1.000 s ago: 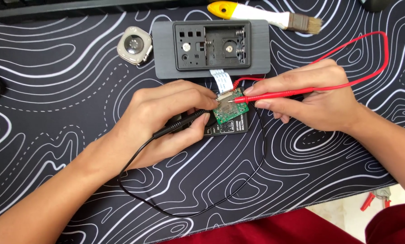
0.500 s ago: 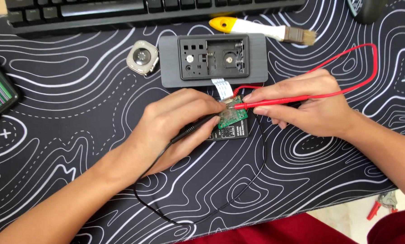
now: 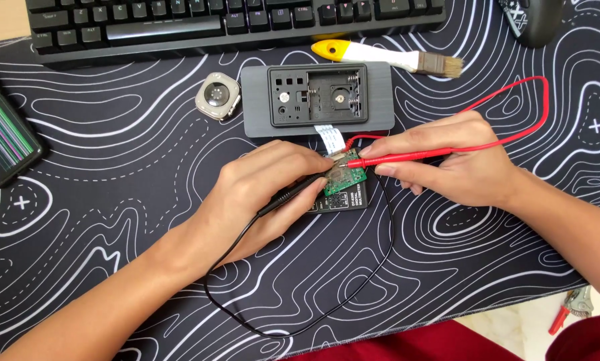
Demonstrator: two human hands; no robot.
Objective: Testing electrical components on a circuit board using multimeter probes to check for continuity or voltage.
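Mid-frame, the left hand [image 3: 266,190] pinches a black probe [image 3: 293,195] and the right hand [image 3: 447,167] grips a red probe [image 3: 400,158], both tips touching the green circuit board [image 3: 343,177]; testing looks underway, calling for steady contact.

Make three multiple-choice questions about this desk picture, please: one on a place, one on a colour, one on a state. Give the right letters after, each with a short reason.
1. Where does the brush lie?
A. between the keyboard and the grey case
B. on the phone
C. under the left hand

2. What colour is the probe in the right hand?
A. yellow
B. red
C. blue

3. In what state is the grey case?
A. closed with a lid
B. wrapped in foil
C. open, its inside showing

Answers:
1 A: the brush lies just below the keyboard, above the case.
2 B: the red probe and its lead are red; the left hand holds the black probe.
3 C: the case's compartment shows holes and bare parts, and the green circuit board lies outside it.
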